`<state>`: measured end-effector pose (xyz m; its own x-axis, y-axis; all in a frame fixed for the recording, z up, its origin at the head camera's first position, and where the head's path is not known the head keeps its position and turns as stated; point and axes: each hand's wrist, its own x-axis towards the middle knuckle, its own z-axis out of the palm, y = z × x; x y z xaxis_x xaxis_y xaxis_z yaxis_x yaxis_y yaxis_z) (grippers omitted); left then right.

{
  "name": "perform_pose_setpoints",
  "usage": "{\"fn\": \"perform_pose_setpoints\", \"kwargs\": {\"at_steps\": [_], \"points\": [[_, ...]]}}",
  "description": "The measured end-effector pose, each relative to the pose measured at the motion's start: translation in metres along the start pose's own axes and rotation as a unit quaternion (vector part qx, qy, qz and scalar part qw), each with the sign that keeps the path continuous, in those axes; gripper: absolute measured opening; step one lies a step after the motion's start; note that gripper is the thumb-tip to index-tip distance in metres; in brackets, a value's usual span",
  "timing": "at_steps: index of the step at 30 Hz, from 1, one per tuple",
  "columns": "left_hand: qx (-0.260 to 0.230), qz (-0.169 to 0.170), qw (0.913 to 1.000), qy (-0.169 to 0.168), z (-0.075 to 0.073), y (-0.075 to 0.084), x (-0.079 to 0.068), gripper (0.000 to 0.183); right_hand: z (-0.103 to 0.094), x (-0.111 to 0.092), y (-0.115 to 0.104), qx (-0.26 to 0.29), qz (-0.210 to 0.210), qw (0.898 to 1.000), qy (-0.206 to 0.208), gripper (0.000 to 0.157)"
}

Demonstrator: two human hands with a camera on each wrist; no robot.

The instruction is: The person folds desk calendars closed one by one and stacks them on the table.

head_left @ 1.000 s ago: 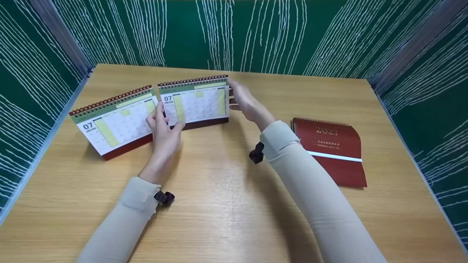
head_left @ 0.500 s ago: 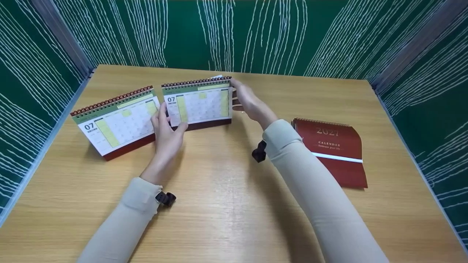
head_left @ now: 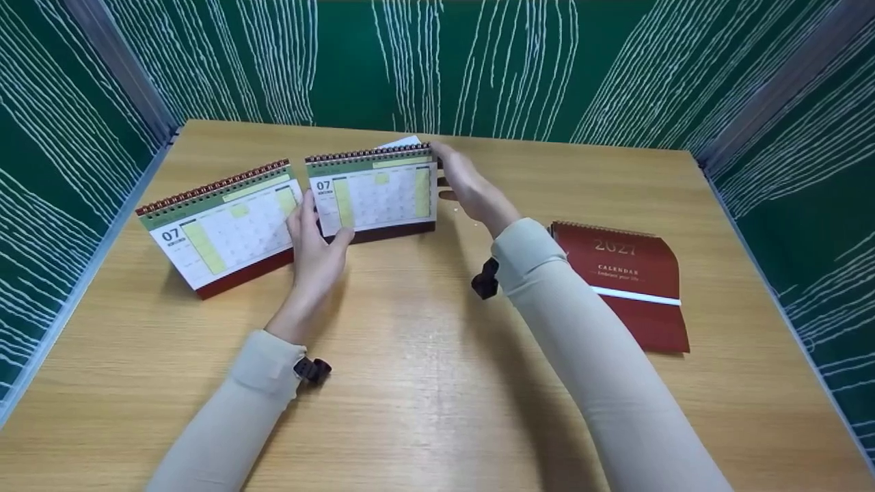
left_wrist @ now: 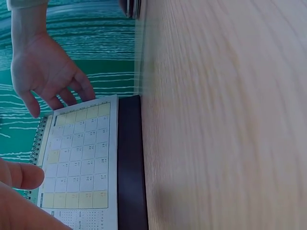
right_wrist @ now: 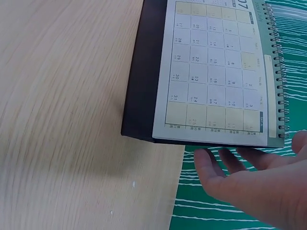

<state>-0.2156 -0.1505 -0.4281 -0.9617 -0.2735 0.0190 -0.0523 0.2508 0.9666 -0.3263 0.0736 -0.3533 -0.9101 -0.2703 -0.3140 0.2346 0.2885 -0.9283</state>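
Observation:
A desk calendar (head_left: 383,195) with a spiral top and a 07 page stands propped between my two hands. At its left edge is my left hand (head_left: 320,256), fingers extended along the side and thumb over the lower front corner. My right hand (head_left: 472,188) lies along its right edge, and in the right wrist view the fingertips (right_wrist: 204,160) are right at that edge. A second 07 calendar (head_left: 229,229) stands angled on the left, its right edge partly behind my left fingers. A white corner of paper (head_left: 403,141) pokes up behind the middle calendar.
A closed red 2027 calendar (head_left: 636,260) with a white band (head_left: 642,296) rests at the right, partly covered by my right sleeve (head_left: 581,335). The wooden table (head_left: 410,383) ends at a green wall (head_left: 355,61) with white streaks.
The middle calendar has shifted slightly right with both hands, widening the gap to the left calendar. The white paper corner has come into view behind it.

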Motion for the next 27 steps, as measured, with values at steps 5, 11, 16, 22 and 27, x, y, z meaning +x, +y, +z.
{"fn": "perform_pose_setpoints", "kwargs": {"at_steps": [5,11,16,22,27], "points": [[0.009,0.004,0.9999,0.000,0.000,-0.001,0.001,0.092,0.001,0.000,-0.002,0.011,-0.009,1.000,-0.006,0.056],[0.013,0.010,0.9999,-0.001,-0.001,-0.002,0.001,0.093,-0.001,0.000,-0.004,0.028,-0.016,0.999,-0.007,0.055],[0.021,0.008,0.9997,-0.007,-0.001,-0.001,0.001,0.093,-0.005,-0.001,-0.006,0.032,-0.014,0.999,-0.006,0.055],[0.016,0.007,0.9998,-0.006,-0.001,-0.002,0.002,0.093,-0.007,-0.001,-0.010,0.038,-0.014,0.999,-0.005,0.057],[0.008,0.001,1.0000,-0.002,-0.001,-0.002,0.003,0.092,-0.008,-0.001,-0.014,0.036,-0.020,0.999,-0.012,0.061]]}}
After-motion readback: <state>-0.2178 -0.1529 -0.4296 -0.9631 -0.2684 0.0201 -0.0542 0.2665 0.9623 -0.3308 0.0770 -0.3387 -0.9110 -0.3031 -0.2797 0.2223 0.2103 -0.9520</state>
